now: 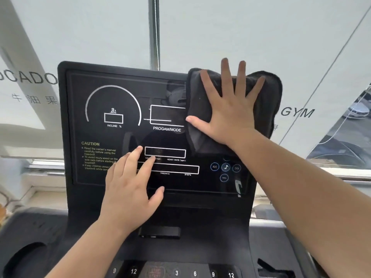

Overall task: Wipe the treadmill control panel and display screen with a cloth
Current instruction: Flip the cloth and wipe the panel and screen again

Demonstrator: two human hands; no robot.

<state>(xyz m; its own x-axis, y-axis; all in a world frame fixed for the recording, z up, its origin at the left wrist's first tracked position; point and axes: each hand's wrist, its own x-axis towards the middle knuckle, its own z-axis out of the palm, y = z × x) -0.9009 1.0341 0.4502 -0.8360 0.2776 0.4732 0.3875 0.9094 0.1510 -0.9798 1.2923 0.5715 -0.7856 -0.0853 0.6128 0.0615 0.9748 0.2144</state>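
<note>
Nearest the camera, the control panel [176, 272] is seen along the bottom edge, its numbered keys uncovered and judged not yet reached by the wiping; a cup holder [26, 259] is sunk into the console at the left. Above it, the left hand [130, 189] is laid against the lower part of the display screen [112, 137], fingers straight and relaxed, nothing grasped; it is judged to be placed there to steady the upright console against the push of the wiping. Farther up, the dark cloth [271, 101] is spread over the upper right corner of the screen, overhanging the frame's right edge, and is pressed flat by the right hand [230, 115], whose fingers are splayed wide and not curled round the fabric. The wide spread is judged to be used so that pressure is shared across a large patch of cloth and more glass is covered in each pass. Behind the console, a pale blind [220, 27] and window lettering [297, 112] are seen.
</note>
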